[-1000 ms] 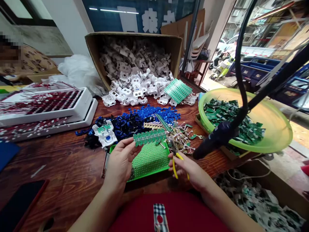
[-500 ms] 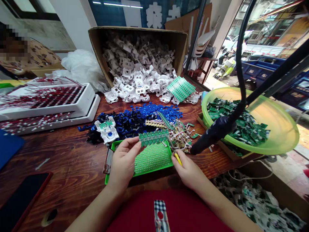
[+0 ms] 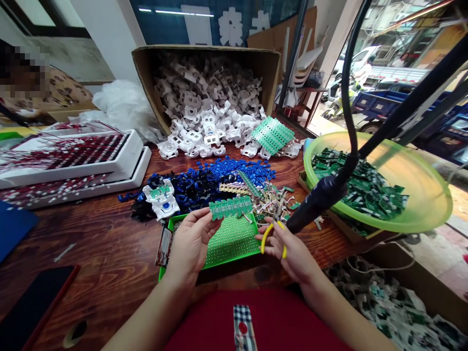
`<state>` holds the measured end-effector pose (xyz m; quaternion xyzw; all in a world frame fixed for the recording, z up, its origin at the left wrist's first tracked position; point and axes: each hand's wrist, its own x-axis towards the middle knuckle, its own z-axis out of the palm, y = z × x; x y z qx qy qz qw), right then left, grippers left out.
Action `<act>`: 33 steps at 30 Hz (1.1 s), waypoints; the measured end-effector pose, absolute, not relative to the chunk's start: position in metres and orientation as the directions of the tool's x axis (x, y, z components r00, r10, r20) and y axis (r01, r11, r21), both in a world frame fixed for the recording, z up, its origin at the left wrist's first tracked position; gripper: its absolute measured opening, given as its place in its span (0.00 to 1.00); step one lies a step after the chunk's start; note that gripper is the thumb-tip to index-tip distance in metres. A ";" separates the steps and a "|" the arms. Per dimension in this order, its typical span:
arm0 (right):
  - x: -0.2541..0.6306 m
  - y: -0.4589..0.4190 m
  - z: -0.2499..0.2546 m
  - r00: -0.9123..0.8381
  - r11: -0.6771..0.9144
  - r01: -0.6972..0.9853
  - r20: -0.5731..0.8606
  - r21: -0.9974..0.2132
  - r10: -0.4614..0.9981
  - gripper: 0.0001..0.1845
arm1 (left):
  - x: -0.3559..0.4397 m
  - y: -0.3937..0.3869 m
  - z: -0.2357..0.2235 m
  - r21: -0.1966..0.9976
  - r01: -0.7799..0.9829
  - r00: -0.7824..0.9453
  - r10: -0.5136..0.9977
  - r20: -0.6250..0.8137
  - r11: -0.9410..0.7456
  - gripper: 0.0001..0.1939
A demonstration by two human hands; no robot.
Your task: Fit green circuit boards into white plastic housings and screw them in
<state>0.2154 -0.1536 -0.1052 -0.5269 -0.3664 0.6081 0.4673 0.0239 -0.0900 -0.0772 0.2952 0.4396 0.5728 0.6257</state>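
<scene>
My left hand [image 3: 190, 243] pinches the left end of a green strip of small circuit boards [image 3: 231, 207], held level above a green dotted tray [image 3: 229, 240]. My right hand [image 3: 288, 251] grips yellow-handled cutters [image 3: 273, 230], their jaws pointing up toward a tangle of wired parts [image 3: 272, 201] just right of the strip. The cutter jaws sit a little to the right of the strip's end, apart from it.
A tipped cardboard box [image 3: 204, 78] spills white plastic housings. Blue small parts [image 3: 219, 178] lie behind the tray. A yellow-green basin [image 3: 420, 195] holds green boards at right. A black tool on a cable [image 3: 318, 202] hangs nearby. White trays with red wires [image 3: 69, 156] and a phone [image 3: 32, 304] lie left.
My right hand has drawn the cutters back from the strip and their yellow handles have spread apart. The strip in my left hand stays almost where it was.
</scene>
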 end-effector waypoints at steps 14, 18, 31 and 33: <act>0.213 -0.165 -0.100 -0.228 -0.330 -0.056 -0.310 -0.942 0.923 0.21 | 0.030 -0.094 -0.075 0.886 -0.443 -0.051 0.983 -0.177 0.137 0.10; 0.213 -0.163 -0.098 -0.179 -0.266 0.115 -0.284 -0.957 0.942 0.19 | 0.030 -0.095 -0.073 0.905 -0.411 -0.074 0.986 -0.153 0.109 0.11; 0.213 -0.155 -0.108 0.068 -0.215 0.274 -0.203 -0.937 0.977 0.13 | 0.041 -0.106 -0.074 0.942 -0.314 -0.037 0.990 -0.135 0.117 0.11; 0.215 -0.154 -0.111 0.046 -0.249 0.134 -0.245 -0.959 0.969 0.17 | 0.040 -0.098 -0.078 0.907 -0.383 -0.015 0.980 -0.197 0.176 0.12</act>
